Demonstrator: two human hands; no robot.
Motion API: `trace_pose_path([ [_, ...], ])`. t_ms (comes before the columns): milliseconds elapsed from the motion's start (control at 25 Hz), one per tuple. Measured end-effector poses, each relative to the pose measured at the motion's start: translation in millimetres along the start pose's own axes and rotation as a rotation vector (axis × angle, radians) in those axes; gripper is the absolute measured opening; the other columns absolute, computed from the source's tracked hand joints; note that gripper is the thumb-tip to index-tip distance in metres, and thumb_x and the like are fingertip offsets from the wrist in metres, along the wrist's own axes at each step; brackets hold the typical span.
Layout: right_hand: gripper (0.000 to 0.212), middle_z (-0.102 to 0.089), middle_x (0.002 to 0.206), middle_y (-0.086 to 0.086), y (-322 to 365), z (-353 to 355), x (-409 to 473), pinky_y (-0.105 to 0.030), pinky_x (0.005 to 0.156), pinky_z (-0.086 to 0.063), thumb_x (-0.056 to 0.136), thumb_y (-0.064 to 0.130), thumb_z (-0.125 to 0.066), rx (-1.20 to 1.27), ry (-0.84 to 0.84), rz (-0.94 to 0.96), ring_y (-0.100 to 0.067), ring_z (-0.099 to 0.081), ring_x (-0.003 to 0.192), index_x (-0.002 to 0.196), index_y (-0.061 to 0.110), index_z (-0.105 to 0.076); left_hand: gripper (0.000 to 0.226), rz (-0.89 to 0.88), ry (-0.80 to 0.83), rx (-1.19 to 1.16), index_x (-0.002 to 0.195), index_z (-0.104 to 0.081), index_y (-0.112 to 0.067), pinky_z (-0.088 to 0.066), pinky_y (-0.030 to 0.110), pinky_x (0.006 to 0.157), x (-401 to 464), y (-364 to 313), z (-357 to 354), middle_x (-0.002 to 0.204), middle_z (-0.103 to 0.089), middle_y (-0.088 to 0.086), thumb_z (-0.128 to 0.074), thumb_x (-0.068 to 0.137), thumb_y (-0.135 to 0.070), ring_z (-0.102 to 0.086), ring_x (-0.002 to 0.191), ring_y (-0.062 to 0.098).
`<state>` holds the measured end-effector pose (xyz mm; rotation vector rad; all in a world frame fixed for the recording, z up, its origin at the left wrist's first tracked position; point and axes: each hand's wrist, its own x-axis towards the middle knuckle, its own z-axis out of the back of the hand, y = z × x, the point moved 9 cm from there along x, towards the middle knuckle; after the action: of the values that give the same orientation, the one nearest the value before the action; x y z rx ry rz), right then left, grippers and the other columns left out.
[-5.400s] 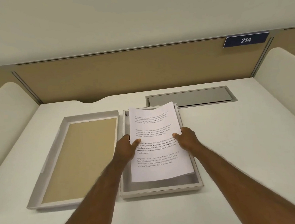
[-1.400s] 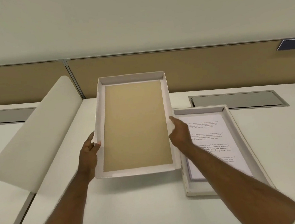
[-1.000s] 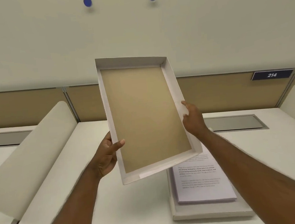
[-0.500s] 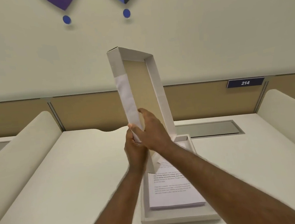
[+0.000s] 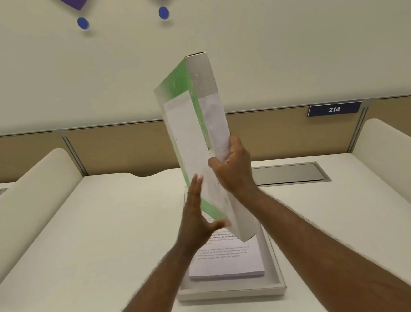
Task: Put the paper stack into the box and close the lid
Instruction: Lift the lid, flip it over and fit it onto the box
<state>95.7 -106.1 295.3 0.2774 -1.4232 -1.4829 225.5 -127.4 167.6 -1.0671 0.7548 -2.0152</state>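
I held the lid (image 5: 198, 141) upright over the box (image 5: 274, 261), right hand (image 5: 233, 168) gripping it, left hand (image 5: 195, 221) open against it; next, lower it squarely.

Single head-worn view, facing forward, slightly down; close above tabletop (image 5: 87, 240); partition wall (image 5: 124, 148) beyond grip.

The lid (image 5: 198, 141) stands tilted on end between the left hand (image 5: 195, 221) and right hand (image 5: 232, 166), above the box (image 5: 276, 269) on the table (image 5: 82, 241) below them, the paper stack (image 5: 228, 260) lying inside it.
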Motion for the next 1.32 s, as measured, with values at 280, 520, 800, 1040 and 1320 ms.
trace_pose_path([
  [280,0.04,-0.057,0.092,-0.013,-40,24,-7,-0.04,0.072,-0.044,0.062,0.0,-0.056,0.537,0.263,-0.038,-0.025,-0.053,0.081,0.099,0.016,-0.052,0.12,0.46,-0.349,-0.011,0.153,-0.018,-0.014,-0.023,0.048,0.121,-5,101,80,0.161,-0.023,0.009,-0.03,0.064,-0.093,-0.026,0.147,0.027],
  [520,0.048,-0.061,0.1,-0.017,-83,35,-3,-0.046,0.08,-0.045,0.065,0.009,-0.056,0.642,0.241,-0.176,-0.03,-0.055,0.088,0.113,0.004,-0.051,0.071,0.48,-0.205,-0.316,0.117,-0.06,-0.03,-0.054,0.051,0.092,-7,115,75,0.118,-0.068,0.003,-0.044,0.072,-0.082,-0.065,0.108,0.026],
  [800,0.069,-0.047,0.137,-0.019,-157,24,2,-0.041,0.109,-0.036,0.094,0.049,-0.037,-0.193,0.297,-0.266,-0.032,-0.041,0.131,0.152,0.025,-0.01,0.068,0.567,-0.255,-0.177,0.129,-0.052,-0.022,-0.052,0.049,0.092,-33,125,63,0.12,-0.066,0.004,-0.042,0.081,-0.069,-0.062,0.108,0.029],
  [1040,0.066,-0.042,0.142,-0.021,-214,7,-38,-0.04,0.111,-0.03,0.097,0.029,-0.043,-0.246,0.452,-0.401,-0.033,-0.035,0.134,0.152,0.024,-0.006,0.051,0.709,-0.21,-0.066,0.13,-0.054,-0.014,-0.048,0.042,0.096,-40,145,42,0.122,-0.064,0.009,-0.037,0.098,-0.05,-0.059,0.111,0.032],
  [1320,0.062,-0.044,0.139,-0.022,-249,16,-52,-0.045,0.111,-0.034,0.098,0.033,-0.042,-0.319,0.4,-0.518,-0.036,-0.043,0.129,0.152,0.02,-0.015,0.058,0.784,-0.067,0.001,0.139,-0.049,-0.018,-0.041,0.045,0.109,-43,178,14,0.138,-0.059,0.009,-0.031,0.097,-0.053,-0.054,0.127,0.031],
])
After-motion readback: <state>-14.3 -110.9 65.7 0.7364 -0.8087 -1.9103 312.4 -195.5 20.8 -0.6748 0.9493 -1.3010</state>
